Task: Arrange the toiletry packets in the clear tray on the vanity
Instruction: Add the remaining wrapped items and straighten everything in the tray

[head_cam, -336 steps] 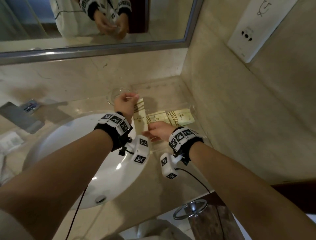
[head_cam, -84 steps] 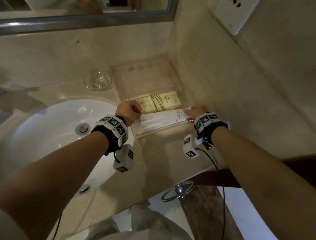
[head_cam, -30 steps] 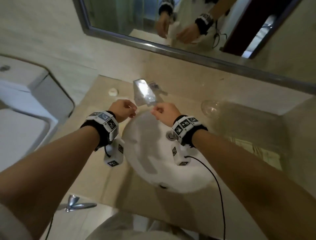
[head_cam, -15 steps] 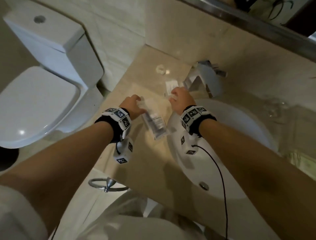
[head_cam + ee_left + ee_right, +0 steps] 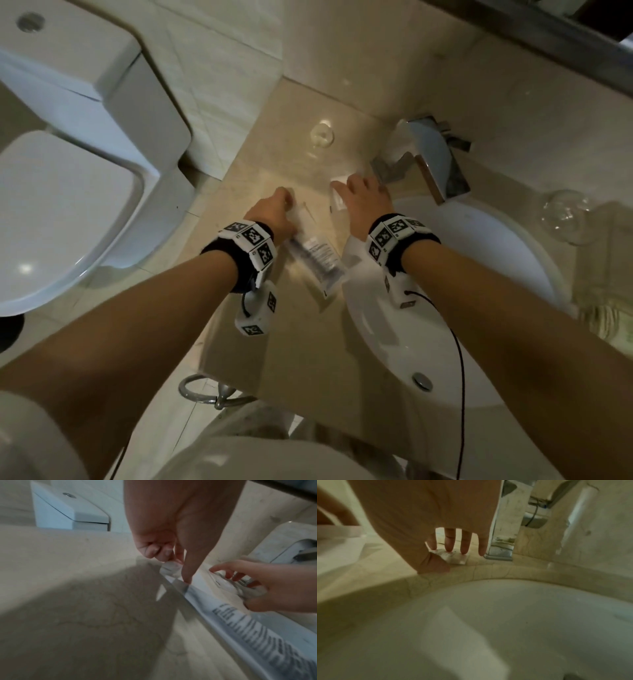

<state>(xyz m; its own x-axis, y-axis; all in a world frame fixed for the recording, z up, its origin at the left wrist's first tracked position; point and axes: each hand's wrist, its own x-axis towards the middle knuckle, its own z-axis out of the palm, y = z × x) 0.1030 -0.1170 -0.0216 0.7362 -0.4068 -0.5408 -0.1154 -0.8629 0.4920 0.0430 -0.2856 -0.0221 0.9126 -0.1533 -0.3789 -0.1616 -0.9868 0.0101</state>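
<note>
Clear packet (image 5: 313,251): on the vanity counter (image 5: 298,346), pinched in left hand (image 5: 274,214); previously lifted higher.
Small white packet (image 5: 337,200): at 1 o'clock, under right hand (image 5: 364,202), fingertips (image 5: 448,549) straight and spread, newly touching it.
Surroundings: faucet (image 5: 431,159) at 2 o'clock; sink (image 5: 445,308) at 4 o'clock; toilet (image 5: 68,171) at 9 o'clock.

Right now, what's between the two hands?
In the head view, bare beige counter lies between the left hand, gripping a long clear packet, and the right hand.

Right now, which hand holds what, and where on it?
Left hand pinches the long clear packet at its far end. Right hand holds nothing; its fingertips touch a small white sachet.
</note>
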